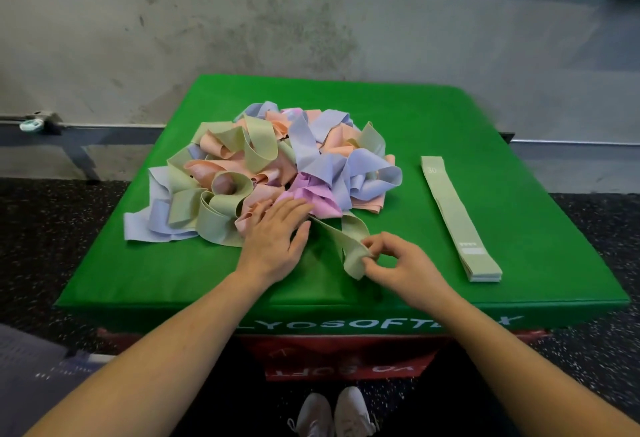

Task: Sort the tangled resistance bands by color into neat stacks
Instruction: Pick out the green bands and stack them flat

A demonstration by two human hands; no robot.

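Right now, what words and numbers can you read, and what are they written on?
"30": on the far end of the top band of the green stack.
"LYOSOFT": white letters on the front edge of the green box; the letters after it are blurred.
"SOFT", upside down: on the red box underneath; the rest is unclear.
Small white label at the stack's near end: too small to read.

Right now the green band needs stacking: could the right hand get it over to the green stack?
Probably yes: the right hand pinches the green band, and bare mat lies before the green stack.
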